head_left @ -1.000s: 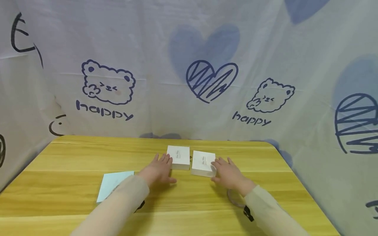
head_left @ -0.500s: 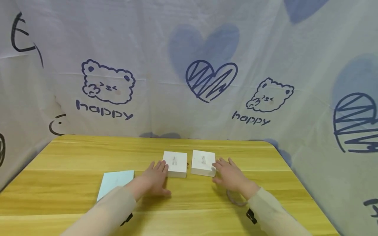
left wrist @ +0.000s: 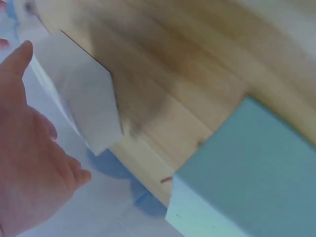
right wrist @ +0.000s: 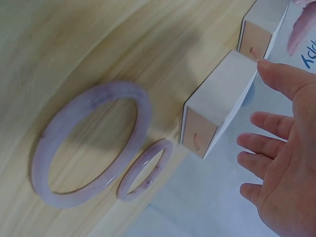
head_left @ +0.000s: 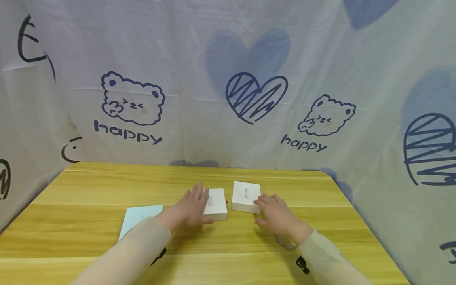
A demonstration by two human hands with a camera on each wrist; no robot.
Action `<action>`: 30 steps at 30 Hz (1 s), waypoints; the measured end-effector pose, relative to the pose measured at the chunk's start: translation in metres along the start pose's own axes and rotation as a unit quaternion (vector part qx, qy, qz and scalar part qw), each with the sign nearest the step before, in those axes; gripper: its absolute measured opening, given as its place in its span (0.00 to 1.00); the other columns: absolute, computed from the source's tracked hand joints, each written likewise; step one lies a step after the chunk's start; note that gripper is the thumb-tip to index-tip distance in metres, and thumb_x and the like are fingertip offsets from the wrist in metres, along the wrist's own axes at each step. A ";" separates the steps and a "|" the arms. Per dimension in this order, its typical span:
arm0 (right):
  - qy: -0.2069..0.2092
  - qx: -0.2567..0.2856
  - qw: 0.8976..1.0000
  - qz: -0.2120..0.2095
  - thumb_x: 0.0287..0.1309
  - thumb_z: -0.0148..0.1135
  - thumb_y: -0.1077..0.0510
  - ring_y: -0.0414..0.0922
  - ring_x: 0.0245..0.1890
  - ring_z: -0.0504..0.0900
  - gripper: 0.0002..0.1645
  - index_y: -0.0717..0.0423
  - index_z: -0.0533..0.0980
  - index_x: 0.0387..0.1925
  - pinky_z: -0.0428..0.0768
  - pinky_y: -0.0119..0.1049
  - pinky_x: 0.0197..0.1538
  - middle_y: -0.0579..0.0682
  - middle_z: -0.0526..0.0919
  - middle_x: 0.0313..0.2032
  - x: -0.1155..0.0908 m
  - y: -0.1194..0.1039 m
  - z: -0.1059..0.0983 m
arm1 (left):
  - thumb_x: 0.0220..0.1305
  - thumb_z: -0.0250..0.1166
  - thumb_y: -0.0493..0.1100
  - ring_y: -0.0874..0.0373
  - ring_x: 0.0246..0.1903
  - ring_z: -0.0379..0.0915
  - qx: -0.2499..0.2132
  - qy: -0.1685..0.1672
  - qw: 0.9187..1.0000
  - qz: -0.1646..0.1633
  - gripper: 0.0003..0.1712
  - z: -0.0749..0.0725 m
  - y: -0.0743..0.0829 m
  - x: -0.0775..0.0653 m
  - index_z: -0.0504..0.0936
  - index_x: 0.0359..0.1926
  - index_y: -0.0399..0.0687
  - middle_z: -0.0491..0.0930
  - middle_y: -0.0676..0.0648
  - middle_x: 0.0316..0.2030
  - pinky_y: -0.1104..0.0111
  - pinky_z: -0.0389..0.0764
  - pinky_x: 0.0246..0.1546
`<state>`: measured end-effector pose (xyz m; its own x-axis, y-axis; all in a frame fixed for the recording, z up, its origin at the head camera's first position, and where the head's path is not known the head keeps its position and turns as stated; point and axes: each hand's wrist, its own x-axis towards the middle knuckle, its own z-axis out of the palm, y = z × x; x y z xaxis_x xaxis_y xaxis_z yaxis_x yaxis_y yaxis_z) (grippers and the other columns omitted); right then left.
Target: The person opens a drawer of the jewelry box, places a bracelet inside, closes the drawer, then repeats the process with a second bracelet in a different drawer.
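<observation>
Two small white boxes with printed lids lie side by side on the table: the left box (head_left: 217,202) sits slightly nearer me than the right box (head_left: 246,194). My left hand (head_left: 192,208) has its fingers extended along the left box's left edge, overlapping it in the head view. Spread and relaxed, my right hand (head_left: 279,215) has its fingertips right at the right box's right side. In the right wrist view, the boxes have drawer-like ends with a small pull loop. A large pale lavender bangle (right wrist: 41,170) and a smaller bangle (right wrist: 126,186) lie near that hand.
A pale blue box (head_left: 140,215) lies on the left of the wooden table (head_left: 228,261), partly covered by my left sleeve (head_left: 128,253). Behind the table's far edge hangs a printed white cloth (head_left: 199,126). My right forearm mostly hides the bangles in the head view.
The left box has slid toward me, and my left hand went left and nearer, then back rightward over its edge. The right box and right hand have hardly moved.
</observation>
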<state>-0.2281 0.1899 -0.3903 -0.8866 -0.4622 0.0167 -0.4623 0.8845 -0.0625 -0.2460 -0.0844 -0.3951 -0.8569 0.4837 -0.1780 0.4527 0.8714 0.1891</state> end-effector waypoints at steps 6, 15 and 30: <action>-0.011 0.009 1.000 -0.007 0.56 0.64 0.48 0.58 0.67 0.62 0.34 0.62 0.69 0.60 0.54 0.57 0.70 0.60 0.69 0.63 0.000 -0.007 0.000 | 0.64 0.52 0.65 0.40 0.72 0.34 -0.007 -0.058 0.997 -0.053 0.53 0.004 -0.007 0.008 0.40 0.72 0.33 0.35 0.32 0.72 0.52 0.46 0.72; -0.005 0.007 1.000 -0.029 0.55 0.65 0.49 0.59 0.64 0.66 0.33 0.63 0.71 0.58 0.58 0.56 0.68 0.60 0.73 0.60 -0.001 -0.011 0.004 | 0.66 0.50 0.64 0.42 0.73 0.36 0.018 -0.064 0.997 -0.041 0.50 0.009 0.000 -0.002 0.42 0.72 0.34 0.38 0.34 0.73 0.52 0.48 0.72; 0.010 -0.023 0.999 -0.037 0.57 0.62 0.46 0.51 0.53 0.76 0.28 0.58 0.74 0.54 0.70 0.49 0.59 0.53 0.81 0.51 -0.001 -0.041 0.009 | 0.65 0.50 0.66 0.41 0.72 0.41 0.065 -0.043 0.997 -0.015 0.49 0.015 0.008 -0.023 0.48 0.71 0.33 0.44 0.33 0.72 0.51 0.49 0.71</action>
<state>-0.2083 0.1538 -0.3971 -0.8495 -0.5261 0.0392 -0.5269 0.8498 -0.0137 -0.2191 -0.0875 -0.4039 -0.8488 0.4578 -0.2644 0.4604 0.8860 0.0560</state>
